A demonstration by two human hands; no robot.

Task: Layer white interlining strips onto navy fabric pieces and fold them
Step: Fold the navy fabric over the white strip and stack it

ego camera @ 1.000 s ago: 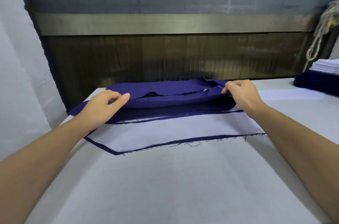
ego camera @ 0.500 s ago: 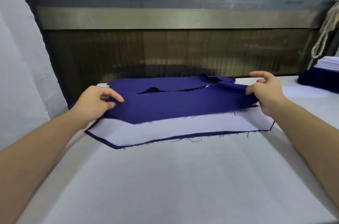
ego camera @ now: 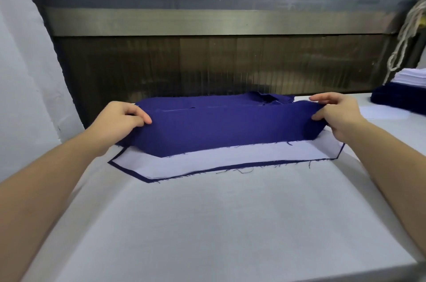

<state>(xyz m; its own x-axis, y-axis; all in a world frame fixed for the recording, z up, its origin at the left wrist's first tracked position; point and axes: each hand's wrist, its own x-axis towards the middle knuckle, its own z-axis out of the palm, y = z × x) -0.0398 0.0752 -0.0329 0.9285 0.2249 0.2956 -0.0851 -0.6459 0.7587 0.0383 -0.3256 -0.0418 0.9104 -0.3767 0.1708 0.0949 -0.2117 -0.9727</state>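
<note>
A navy fabric piece is lifted at its far part and folded toward me over a white interlining strip. The strip lies on the flat lower layer of navy, whose frayed dark edge borders it in front. My left hand pinches the fold's left end between thumb and fingers. My right hand pinches the right end the same way. More navy layers show behind the fold.
The white table stretches toward me. A dark machine front with a metal bar stands right behind the fabric. At the far right sits a stack of navy pieces topped with white strips, and a cord hangs above it.
Both hands have drawn the navy fold toward me, covering more of the white strip. The hands have spread apart, the right one moving rightward.
</note>
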